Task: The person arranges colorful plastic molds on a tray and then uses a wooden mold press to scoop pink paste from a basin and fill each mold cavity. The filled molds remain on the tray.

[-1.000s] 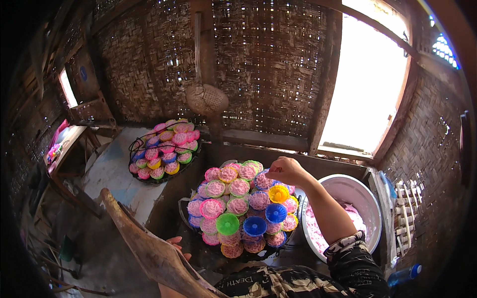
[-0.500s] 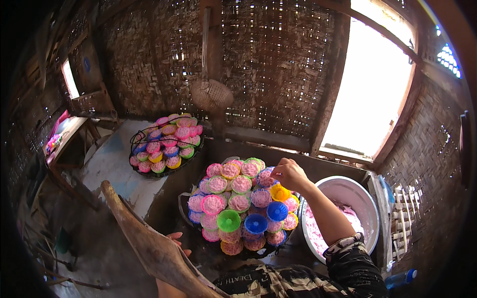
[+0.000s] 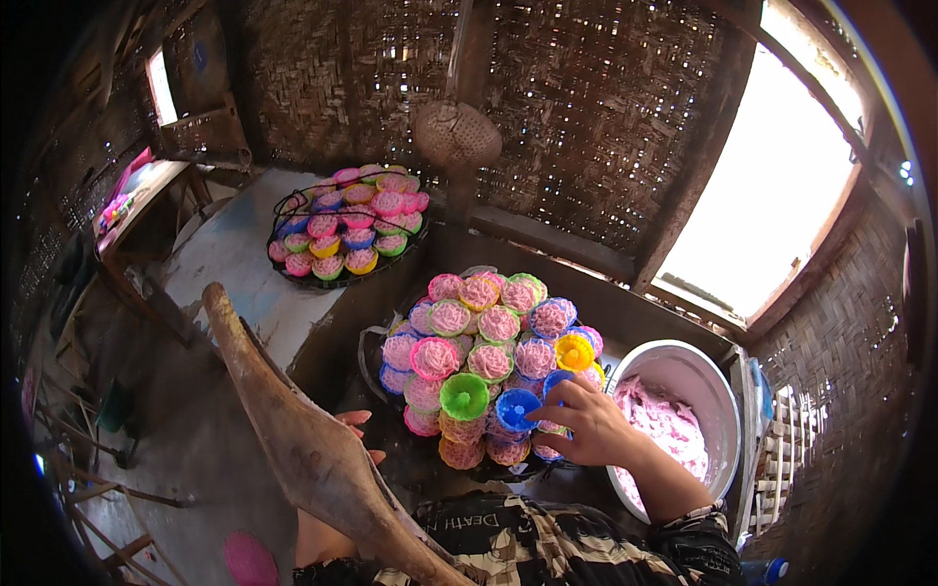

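Note:
My right hand [image 3: 581,422] is over the right front of a rounded pile of small plastic cups, its fingers curled on the rim of an empty blue cup [image 3: 559,379]. Beside its thumb sits another empty blue cup [image 3: 518,408], with an empty green cup [image 3: 464,397] to the left. A yellow cup [image 3: 575,353] lies just beyond. Many cups around them hold pink shredded strands [image 3: 436,357]. My left hand [image 3: 363,432] shows only its spread fingers past the edge of a long curved wooden piece [image 3: 313,444], which hides the rest; nothing shows in them.
A white bucket [image 3: 725,391] of pink strands [image 3: 664,430] stands at the right. Farther left, a black-rimmed basket [image 3: 342,280] of filled cups rests on a pale surface [image 3: 220,249]. A woven wall [image 3: 586,127] stands behind; a blue-capped bottle [image 3: 767,571] is at lower right.
My right hand has come nearer, from a filled blue cup at the pile's far right to the empty blue cup. The view has shifted; my left hand stays behind the wooden piece.

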A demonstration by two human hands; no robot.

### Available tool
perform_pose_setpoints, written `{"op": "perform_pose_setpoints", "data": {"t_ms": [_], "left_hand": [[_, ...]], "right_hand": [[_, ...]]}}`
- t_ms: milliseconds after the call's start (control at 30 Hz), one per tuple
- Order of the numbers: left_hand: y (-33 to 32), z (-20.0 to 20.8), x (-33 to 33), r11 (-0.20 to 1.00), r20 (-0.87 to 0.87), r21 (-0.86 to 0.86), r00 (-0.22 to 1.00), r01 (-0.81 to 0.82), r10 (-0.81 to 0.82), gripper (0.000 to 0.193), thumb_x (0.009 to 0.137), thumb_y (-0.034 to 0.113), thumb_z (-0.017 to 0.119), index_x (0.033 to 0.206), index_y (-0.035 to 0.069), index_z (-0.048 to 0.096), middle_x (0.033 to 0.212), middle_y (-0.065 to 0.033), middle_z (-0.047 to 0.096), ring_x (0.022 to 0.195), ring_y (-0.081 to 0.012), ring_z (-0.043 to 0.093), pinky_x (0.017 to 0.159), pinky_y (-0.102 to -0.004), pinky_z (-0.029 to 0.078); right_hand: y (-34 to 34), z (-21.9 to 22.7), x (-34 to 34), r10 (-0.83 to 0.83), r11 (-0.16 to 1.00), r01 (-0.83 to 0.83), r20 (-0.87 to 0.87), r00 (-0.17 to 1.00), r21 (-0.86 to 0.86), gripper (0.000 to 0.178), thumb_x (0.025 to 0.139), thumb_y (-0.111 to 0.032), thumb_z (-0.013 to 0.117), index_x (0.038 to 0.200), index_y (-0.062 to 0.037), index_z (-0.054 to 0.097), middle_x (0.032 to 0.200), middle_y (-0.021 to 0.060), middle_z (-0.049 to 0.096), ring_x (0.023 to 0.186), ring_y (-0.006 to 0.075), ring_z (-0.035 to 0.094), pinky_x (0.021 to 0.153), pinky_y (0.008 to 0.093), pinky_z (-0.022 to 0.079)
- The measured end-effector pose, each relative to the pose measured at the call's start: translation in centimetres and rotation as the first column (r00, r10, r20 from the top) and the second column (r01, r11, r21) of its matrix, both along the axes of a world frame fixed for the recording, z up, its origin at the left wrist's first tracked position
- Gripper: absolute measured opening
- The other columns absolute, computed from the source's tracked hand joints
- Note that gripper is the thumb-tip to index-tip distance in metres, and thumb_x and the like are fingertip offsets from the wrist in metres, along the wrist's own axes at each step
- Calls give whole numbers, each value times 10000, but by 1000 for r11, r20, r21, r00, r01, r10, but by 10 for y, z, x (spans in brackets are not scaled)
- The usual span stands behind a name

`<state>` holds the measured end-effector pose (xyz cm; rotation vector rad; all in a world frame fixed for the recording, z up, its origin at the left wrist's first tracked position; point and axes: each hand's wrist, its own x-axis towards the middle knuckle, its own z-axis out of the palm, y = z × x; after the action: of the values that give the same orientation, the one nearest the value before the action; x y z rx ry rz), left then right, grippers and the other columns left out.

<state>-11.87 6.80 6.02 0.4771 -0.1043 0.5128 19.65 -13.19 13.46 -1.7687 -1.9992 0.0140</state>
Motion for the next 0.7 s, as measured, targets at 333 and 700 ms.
{"op": "perform_pose_setpoints", "data": {"t_ms": [333,700], "left_hand": [[4,-19,6,991,246,121,965,64,-93,626,974,290,337,1399,-85,71,1301,-212,465,1161,-383,502,1084,-553,260],[5,-21,-3,966,278,-55,933,251,-227,696,958,351,378,1399,-76,50,1331,-224,430,1254,-396,399,1107,-552,198]], "right_hand": [[-1,-28,-11,-21,995,-13,321,947,102,176,714,-160,578,879,-118,624,913,-11,533,804,175,496,688,307,411],[3,-26,-8,15,993,-50,311,950,105,209,727,-162,598,925,-109,639,910,-11,560,824,164,511,710,308,429]]}}
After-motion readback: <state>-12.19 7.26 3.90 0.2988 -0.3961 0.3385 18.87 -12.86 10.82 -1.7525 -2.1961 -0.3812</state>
